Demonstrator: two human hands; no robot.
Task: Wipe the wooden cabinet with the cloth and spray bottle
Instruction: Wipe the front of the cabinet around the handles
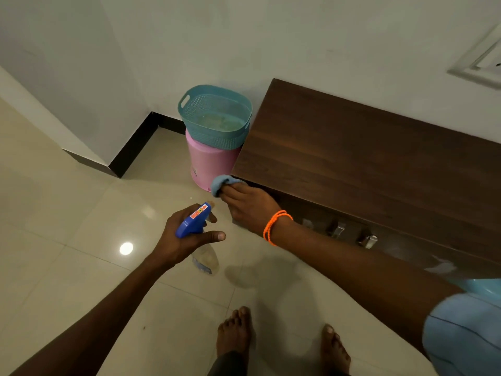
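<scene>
The dark wooden cabinet point(366, 158) stands against the wall on the right, its top bare. My right hand point(249, 204), with orange bands at the wrist, presses a light blue cloth point(221, 183) against the cabinet's near left corner, at the top of its front face. My left hand point(184, 237) hovers over the floor to the left of that corner, gripping a clear spray bottle point(204, 257) by its blue trigger head, nozzle pointing toward the cabinet.
A teal perforated basket point(214, 115) sits on a pink bin point(208, 164) just left of the cabinet, by the wall. Metal handles point(367, 240) stick out from the cabinet front. My bare feet point(235, 332) stand on glossy tiles. A wall corner juts out at left.
</scene>
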